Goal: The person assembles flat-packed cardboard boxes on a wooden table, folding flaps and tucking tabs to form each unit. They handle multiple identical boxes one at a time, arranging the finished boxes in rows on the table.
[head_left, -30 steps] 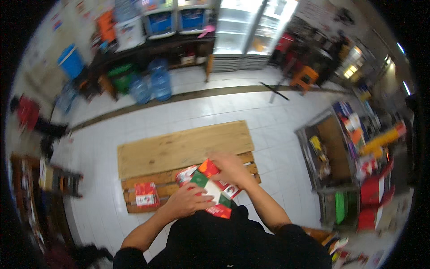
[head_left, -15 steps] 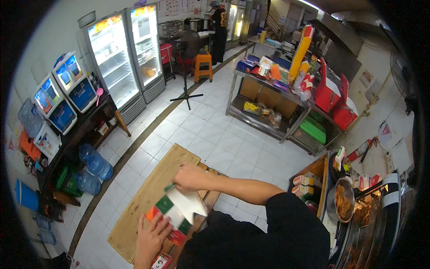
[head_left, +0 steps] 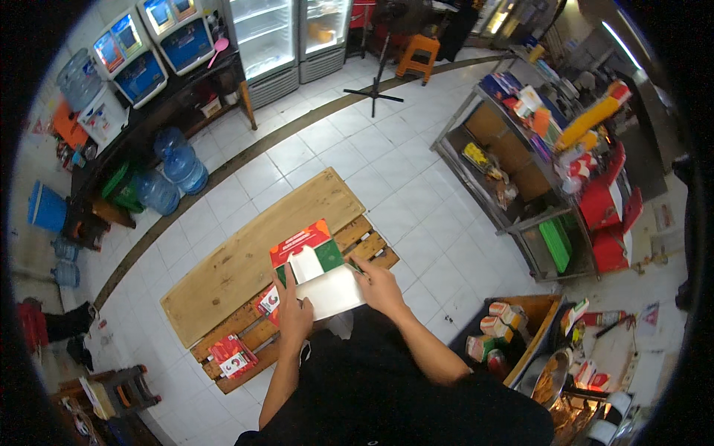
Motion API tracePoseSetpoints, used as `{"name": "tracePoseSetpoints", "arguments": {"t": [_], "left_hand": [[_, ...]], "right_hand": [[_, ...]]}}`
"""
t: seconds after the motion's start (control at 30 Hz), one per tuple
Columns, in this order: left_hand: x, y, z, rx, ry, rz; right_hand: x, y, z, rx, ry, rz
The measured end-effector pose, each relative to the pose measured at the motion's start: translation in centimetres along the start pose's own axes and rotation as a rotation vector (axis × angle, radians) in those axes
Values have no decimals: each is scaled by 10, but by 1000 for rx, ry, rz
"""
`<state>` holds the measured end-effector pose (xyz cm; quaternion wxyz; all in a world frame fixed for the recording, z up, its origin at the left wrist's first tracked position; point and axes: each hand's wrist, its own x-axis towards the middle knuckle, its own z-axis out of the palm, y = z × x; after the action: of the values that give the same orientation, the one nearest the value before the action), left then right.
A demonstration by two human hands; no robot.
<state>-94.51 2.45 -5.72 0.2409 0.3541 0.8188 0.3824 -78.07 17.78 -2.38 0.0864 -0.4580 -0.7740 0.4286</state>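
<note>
Between my hands is a partly folded cardboard food box, with white inner faces and red, orange and green printed outer panels. My left hand grips its left side, thumb along the white panel. On the right edge, my right hand pinches the card near a green corner. The box is tilted over the near side of a slatted wooden table, close to my body. Red-and-white packs lie on the slats to the left, one partly hidden beside my left hand.
A wide plank forms the table's far side. Ahead right stands a metal shelf table with packages and red bags. Water jugs stand at the left wall; a fan stand and orange stool are beyond. A wooden box holds cartons at right.
The view has swung right and downward. My right hand has moved from the box's far end to its right edge, my left hand to its left side. The box now shows its white inside.
</note>
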Motion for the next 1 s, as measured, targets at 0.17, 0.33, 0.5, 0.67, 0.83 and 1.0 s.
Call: {"name": "tracePoseSetpoints", "arguments": {"t": [0.17,0.33,0.5,0.67,0.83,1.0], "left_hand": [[24,-14,36,-521,105,-115],[54,-15,60,-393,-138,-371],[105,-31,111,-632,-151,-572],[206,-111,182,-415,-111,-470],[245,-168,226,-293,286,-401],[158,-246,175,266,602,-478]], "right_hand": [[65,65,-39,431,-161,53],[134,123,-81,451,-656,-3],[221,180,-91,334,-780,193],[325,242,-2,-39,-374,-229],[479,292,111,-365,-194,-222],[559,306,154,-490,-233,-285]]}}
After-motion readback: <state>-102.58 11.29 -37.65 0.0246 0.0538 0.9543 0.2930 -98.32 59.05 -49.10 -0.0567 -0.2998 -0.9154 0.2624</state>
